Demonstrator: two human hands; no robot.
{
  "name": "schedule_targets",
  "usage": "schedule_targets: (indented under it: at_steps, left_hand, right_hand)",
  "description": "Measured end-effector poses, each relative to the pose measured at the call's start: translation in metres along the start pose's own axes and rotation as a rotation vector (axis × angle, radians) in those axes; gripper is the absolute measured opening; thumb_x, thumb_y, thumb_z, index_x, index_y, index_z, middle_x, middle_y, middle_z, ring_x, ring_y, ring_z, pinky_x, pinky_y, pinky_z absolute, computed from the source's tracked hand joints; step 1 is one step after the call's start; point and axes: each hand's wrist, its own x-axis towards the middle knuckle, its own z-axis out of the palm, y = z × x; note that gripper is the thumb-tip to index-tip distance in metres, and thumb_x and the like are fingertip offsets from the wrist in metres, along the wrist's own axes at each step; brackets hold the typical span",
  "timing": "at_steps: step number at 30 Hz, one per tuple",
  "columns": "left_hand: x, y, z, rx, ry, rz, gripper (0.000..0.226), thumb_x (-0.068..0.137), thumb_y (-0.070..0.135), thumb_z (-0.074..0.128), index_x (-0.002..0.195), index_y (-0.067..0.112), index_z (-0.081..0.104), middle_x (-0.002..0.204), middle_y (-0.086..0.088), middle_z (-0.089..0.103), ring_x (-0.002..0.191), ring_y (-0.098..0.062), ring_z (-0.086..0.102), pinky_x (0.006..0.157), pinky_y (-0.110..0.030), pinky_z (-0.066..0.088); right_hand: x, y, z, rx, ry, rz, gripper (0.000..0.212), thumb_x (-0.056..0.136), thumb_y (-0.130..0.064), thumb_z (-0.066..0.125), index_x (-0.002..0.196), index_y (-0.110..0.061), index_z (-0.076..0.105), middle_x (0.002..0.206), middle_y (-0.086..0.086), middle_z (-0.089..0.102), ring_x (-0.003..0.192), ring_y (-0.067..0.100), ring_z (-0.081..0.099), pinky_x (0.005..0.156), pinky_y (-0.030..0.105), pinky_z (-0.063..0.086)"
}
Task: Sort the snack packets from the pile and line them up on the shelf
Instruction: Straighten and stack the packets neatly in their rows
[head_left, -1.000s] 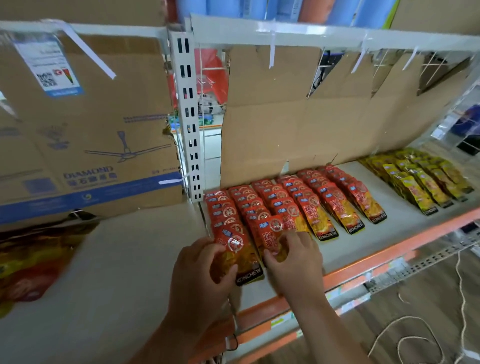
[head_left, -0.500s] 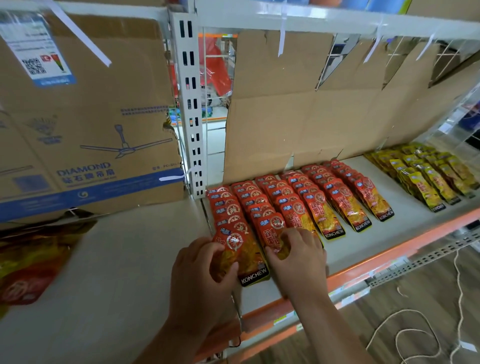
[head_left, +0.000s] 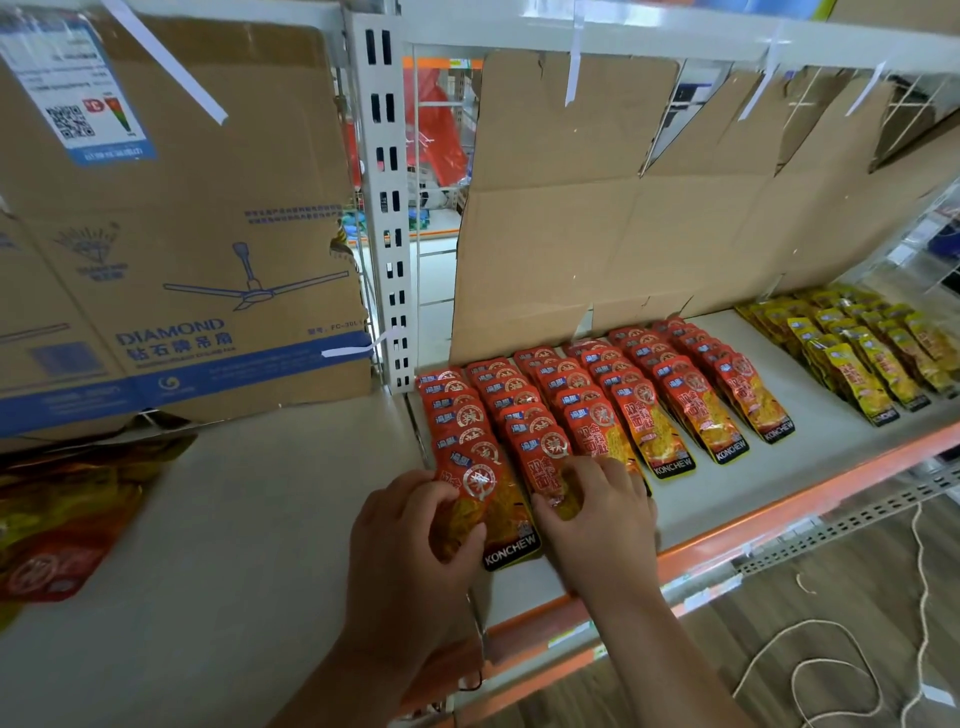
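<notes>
Left hand (head_left: 410, 540): fingers curled round the left edge of the front red packet (head_left: 493, 499), thumb on its face
Right hand (head_left: 597, 519): fingertips pinching the next packet (head_left: 545, 462), one row over
Change: barely any in the last second; both hands stay put, probably squaring two row fronts
Packet look: glossy red-orange pouch, black KONCHEW band, flat near the shelf (head_left: 779, 467) lip
Red rows (head_left: 623, 384): several overlapped files running back
Pile (head_left: 62, 519): blurred, far left
Yellow packets (head_left: 857, 353): far right, apart

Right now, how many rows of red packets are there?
6 rows side by side on the shelf; left hand and right hand grip two front packets.
</notes>
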Motion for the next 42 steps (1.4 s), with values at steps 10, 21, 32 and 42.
schedule_targets:
  at_steps: [10,21,32,42]
  left_hand:
    - [0.005,0.017,0.003,0.01,0.024,0.037,0.041,0.077,0.05,0.072,0.108,0.025,0.063,0.116,0.006,0.061,0.103,-0.014,0.054,0.084,-0.039,0.056]
    - [0.027,0.069,0.039,-0.044,0.024,0.018,0.04,0.07,0.049,0.079,0.102,0.029,0.069,0.114,0.006,0.062,0.102,-0.016,0.057,0.087,-0.038,0.052]
    - [0.029,0.136,0.112,0.165,0.167,-0.088,0.046,0.071,0.059,0.072,0.107,0.033,0.062,0.11,0.008,0.059,0.096,-0.011,0.049,0.081,-0.034,0.042]
    - [0.02,0.186,0.183,0.404,0.261,-0.385,0.057,0.074,0.052,0.084,0.122,0.026,0.066,0.121,0.003,0.059,0.11,-0.019,0.053,0.091,-0.044,0.046]
  right_hand:
    - [0.003,0.006,-0.012,0.115,0.054,-0.011,0.048,0.08,-0.058,0.06,0.112,-0.024,0.068,0.11,-0.003,0.063,0.104,0.022,0.055,0.089,0.047,0.05]
    - [0.032,0.053,-0.05,0.12,0.134,-0.061,0.042,0.081,-0.048,0.064,0.108,-0.016,0.07,0.105,0.001,0.065,0.099,0.026,0.059,0.084,0.044,0.05]
    - [0.098,0.13,-0.071,0.167,0.072,-0.307,0.036,0.087,-0.049,0.059,0.102,-0.018,0.068,0.1,0.0,0.064,0.094,0.025,0.06,0.084,0.045,0.052]
    - [0.143,0.192,-0.073,0.172,-0.157,-0.524,0.032,0.085,-0.049,0.054,0.105,-0.025,0.062,0.113,-0.002,0.06,0.101,0.023,0.053,0.087,0.037,0.045]
